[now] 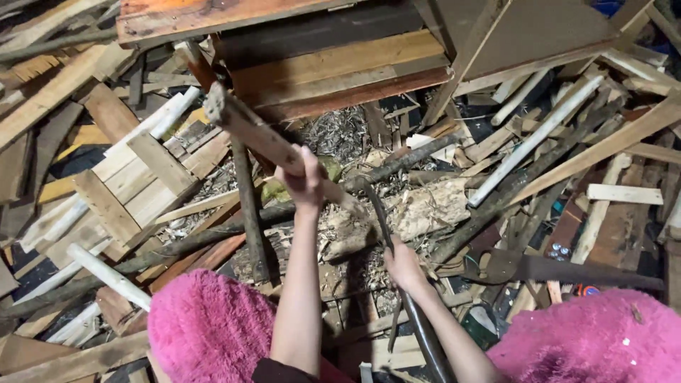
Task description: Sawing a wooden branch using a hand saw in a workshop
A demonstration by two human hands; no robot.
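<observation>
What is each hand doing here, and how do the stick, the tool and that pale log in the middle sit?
left hand: closed around the wooden stick.
wooden stick: held slanted, lower end on the log.
right hand: closed on the curved blade.
curved blade: tip against the log.
log: lying flat among chips.

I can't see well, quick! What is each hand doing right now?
Left hand: closed around a rough wooden stick, holding it at a slant.
Right hand: closed around the dark curved blade tool.
</observation>
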